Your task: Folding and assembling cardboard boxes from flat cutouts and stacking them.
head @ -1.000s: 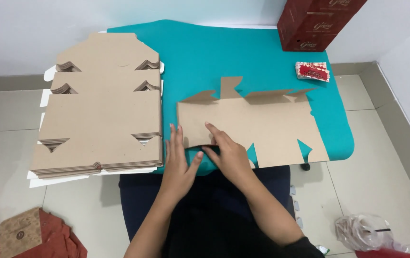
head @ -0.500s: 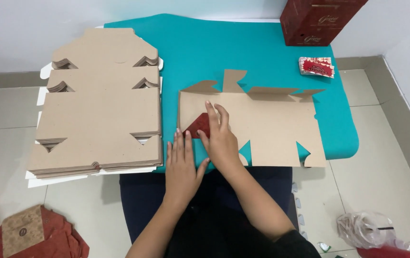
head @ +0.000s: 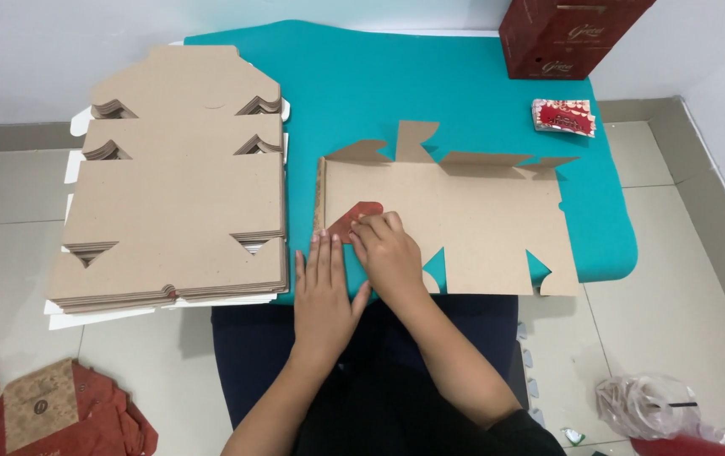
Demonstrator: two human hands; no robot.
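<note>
A flat brown cardboard box blank (head: 472, 224) lies on the teal table (head: 430, 93) in front of me. Its left corner flap (head: 354, 219) is folded over and shows its red printed side. My right hand (head: 389, 253) presses down on that red flap with the fingers bent. Just to its left, my left hand (head: 324, 287) lies flat, fingers together, on the blank's near left edge. Neither hand holds anything.
A tall stack of the same flat blanks (head: 173, 186) fills the table's left side. A dark red box (head: 569, 34) stands at the far right, with a small red packet (head: 563, 116) before it. Red folded items (head: 50, 414) and a clear plastic bag (head: 645, 405) lie on the floor.
The right hand folded the blank's left corner flap over, turning its red side up, and now presses it flat. The left hand stayed on the near edge.
</note>
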